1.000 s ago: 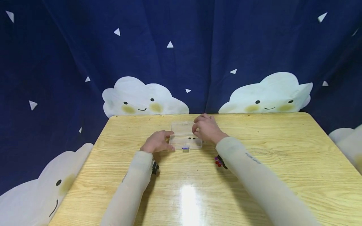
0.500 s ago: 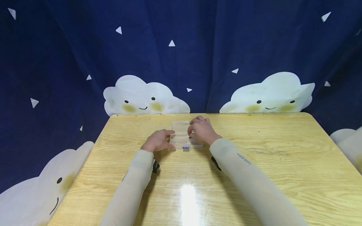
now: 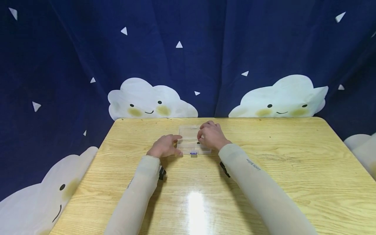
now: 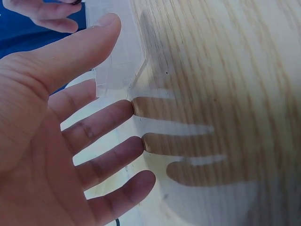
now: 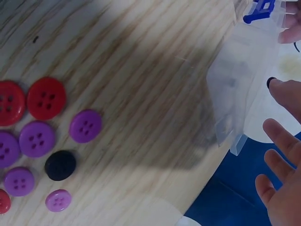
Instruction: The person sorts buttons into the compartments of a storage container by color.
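A clear plastic box (image 3: 185, 149) with a blue latch (image 3: 193, 153) lies with its lid folded back toward the table's far edge. At its left end, my left hand (image 3: 165, 146) has thumb and fingers spread about the box; whether they touch it cannot be told. My right hand (image 3: 212, 135) is over the box's right half, its thumb and a finger pinching a small black button (image 5: 271, 83). The right wrist view shows that button edge-on at the thumb tip. Its other fingers are loosely bent. Inside the box, the part beneath my right hand is hidden.
Loose buttons lie on the wooden table (image 3: 282, 169) below my right wrist: red buttons (image 5: 46, 98), purple buttons (image 5: 85, 126) and a black button (image 5: 59, 165). My right sleeve (image 3: 252, 176) covers them in the head view. A dark blue cloud-print curtain (image 3: 205, 49) hangs behind the table.
My right hand has moved left and slightly nearer over the box, then a little back to the right. My left hand has stayed at the box's left end.
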Motion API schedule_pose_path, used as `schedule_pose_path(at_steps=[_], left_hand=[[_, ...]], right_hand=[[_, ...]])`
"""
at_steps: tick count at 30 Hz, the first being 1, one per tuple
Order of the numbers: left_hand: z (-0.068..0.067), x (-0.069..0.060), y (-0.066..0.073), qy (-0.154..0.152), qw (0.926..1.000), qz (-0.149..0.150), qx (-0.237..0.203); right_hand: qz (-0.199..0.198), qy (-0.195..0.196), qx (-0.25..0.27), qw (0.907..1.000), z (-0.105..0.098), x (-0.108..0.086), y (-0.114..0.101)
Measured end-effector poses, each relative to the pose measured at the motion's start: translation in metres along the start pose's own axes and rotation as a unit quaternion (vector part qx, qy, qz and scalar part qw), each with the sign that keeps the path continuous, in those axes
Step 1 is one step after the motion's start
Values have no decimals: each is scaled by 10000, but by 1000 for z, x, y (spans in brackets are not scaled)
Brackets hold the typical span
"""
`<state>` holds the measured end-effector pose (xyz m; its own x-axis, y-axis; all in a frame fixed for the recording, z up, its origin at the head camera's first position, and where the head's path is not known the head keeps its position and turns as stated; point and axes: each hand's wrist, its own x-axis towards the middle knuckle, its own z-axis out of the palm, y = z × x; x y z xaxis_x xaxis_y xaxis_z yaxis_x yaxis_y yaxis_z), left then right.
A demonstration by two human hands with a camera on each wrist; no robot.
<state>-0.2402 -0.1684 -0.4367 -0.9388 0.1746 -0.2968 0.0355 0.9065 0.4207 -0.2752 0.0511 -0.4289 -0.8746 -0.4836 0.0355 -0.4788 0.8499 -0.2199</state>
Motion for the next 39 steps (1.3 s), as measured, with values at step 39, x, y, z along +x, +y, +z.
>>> schedule_pose_path(at_steps=[39], left_hand=[[-1,-1,2,-58,9999,-1,84]], right_hand=[[25,-189,-9,9998,-2,-2,8]])
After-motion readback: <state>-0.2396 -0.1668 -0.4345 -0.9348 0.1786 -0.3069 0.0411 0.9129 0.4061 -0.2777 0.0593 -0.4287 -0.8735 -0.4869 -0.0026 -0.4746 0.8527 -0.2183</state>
